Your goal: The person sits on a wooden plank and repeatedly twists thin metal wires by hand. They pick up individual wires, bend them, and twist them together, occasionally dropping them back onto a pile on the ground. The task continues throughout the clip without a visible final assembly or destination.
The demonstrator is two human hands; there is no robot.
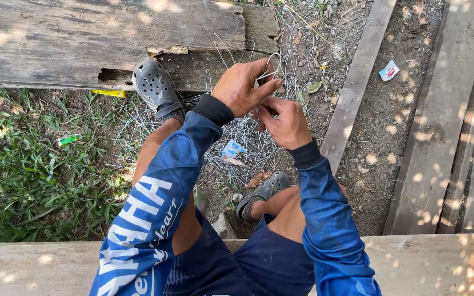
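Observation:
My left hand (241, 86) pinches a thin piece of silvery wire (272, 59) that loops above its fingertips. My right hand (285, 121) sits just below and to the right, its fingers closed on the same wire where the two hands meet. Under both hands a loose heap of cut wire pieces (237, 142) lies on the ground between my feet. I am seated on a pale wooden plank (434, 263), wearing blue long sleeves with black cuffs and dark blue shorts.
My grey perforated clogs (153, 86) rest on the dirt and on a weathered board (83, 38). Grass (23, 175) lies at left. Grey planks (440, 109) run along the right. A small blue wrapper (231, 149) and a white packet (389, 70) litter the ground.

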